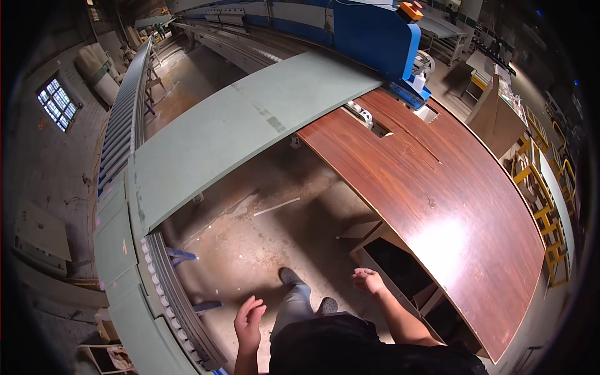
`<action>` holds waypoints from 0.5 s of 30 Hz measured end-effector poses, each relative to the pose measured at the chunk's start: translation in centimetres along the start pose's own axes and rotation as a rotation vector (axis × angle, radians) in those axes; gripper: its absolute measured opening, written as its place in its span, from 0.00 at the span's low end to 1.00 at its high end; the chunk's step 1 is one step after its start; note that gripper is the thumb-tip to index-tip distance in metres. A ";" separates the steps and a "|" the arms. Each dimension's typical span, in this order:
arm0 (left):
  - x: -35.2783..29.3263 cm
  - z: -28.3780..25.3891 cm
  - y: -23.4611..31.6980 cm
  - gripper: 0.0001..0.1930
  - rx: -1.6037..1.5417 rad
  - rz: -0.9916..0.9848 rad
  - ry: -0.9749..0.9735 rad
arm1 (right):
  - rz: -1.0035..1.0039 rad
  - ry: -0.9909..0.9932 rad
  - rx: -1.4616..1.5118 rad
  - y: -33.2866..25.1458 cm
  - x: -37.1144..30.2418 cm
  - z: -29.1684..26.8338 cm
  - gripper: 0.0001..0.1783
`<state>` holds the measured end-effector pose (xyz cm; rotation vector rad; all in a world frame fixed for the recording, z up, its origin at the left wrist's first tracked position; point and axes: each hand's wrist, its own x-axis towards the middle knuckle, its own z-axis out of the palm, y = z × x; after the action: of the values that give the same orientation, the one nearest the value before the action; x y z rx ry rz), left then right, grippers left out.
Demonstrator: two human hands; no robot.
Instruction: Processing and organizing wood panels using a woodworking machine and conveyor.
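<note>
My left hand (249,317) hangs in front of me over the floor, its fingers loosely bent and apart, holding nothing. Beside the brown wood-grain board, my right hand (370,281) is also in the air with slightly curled fingers and nothing in them. The wood-grain board (400,181) lies on a frame to my right, with cut-outs near its far end. Ahead, a long grey-green panel (219,131) stretches from the left-hand conveyor to the blue machine (375,40). Neither hand touches the panel or the board.
A roller conveyor (122,119) runs along the left, and several grey-green boards (115,240) lie nearer on that side. An orange-red button (410,11) and a small white bottle (419,81) are on the machine. Yellow-framed racks (539,200) stand at far right.
</note>
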<state>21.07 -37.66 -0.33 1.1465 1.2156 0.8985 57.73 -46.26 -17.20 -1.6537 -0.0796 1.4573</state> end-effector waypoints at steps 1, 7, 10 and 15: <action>1.6 0.4 0.2 0.19 -0.066 -0.034 -0.007 | -0.014 -0.051 0.046 -1.2 0.0 1.3 0.13; 13.2 2.3 1.6 0.26 -0.597 -0.436 -0.104 | -0.025 -0.125 0.036 -8.1 0.1 6.9 0.15; 18.9 4.3 3.3 0.29 -0.730 -0.511 -0.213 | -0.003 -0.100 0.088 -11.1 0.2 8.4 0.16; 26.3 9.3 5.9 0.35 -0.935 -0.522 -0.207 | -0.061 -0.071 0.160 -18.2 -0.3 10.8 0.16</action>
<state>34.88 -12.70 -0.79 0.1452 0.7091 0.7705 57.71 -29.60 -4.19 -1.4592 -0.0517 1.4380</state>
